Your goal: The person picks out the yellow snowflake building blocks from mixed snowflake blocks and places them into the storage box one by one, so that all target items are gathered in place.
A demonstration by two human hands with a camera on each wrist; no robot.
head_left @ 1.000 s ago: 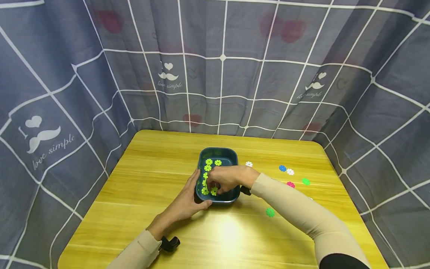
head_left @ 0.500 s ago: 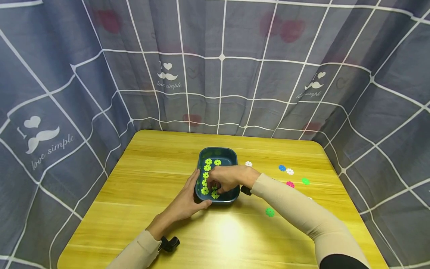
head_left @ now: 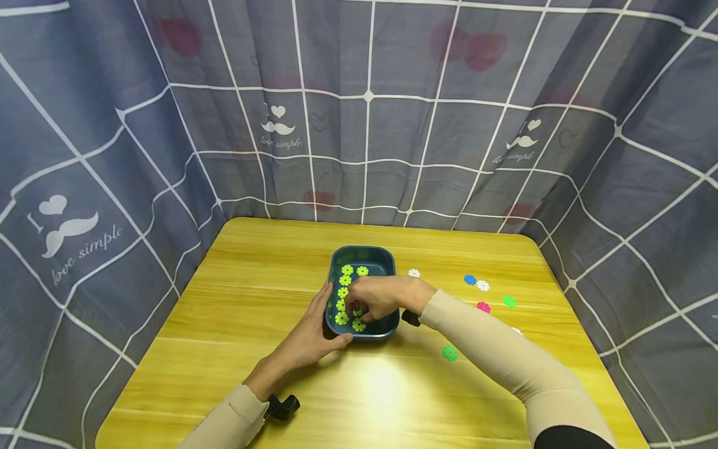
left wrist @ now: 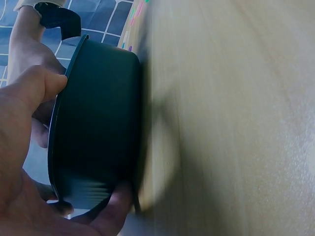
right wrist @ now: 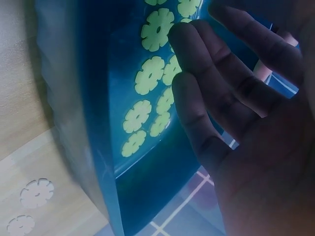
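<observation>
A dark teal rectangular container point(head_left: 377, 269) sits on the table, its outer wall point(left wrist: 98, 108) large in the left wrist view. My left hand point(head_left: 305, 340) grips its near left corner, thumb on the near rim and fingers along the left side. Inside, yellow-green flower-shaped plastic pieces point(right wrist: 149, 75) lie in a column by the left wall, with a second column beside it. My right hand point(head_left: 381, 293) reaches in over the right wall, fingers loosely bent. Its fingertips are at a flower piece point(head_left: 358, 325) near the front; the hand hides part of the second column.
Right of the container lie loose flower pieces: white point(head_left: 414, 273), blue point(head_left: 470, 280), pink point(head_left: 484, 307) and green point(head_left: 450, 353), some partly behind the right forearm. A checked curtain point(head_left: 336, 125) surrounds the wooden table point(head_left: 241, 280) at the back and sides.
The front flower piece under my right fingertips slid slightly toward the near wall, then stayed. My left hand keeps its grip on the container.
</observation>
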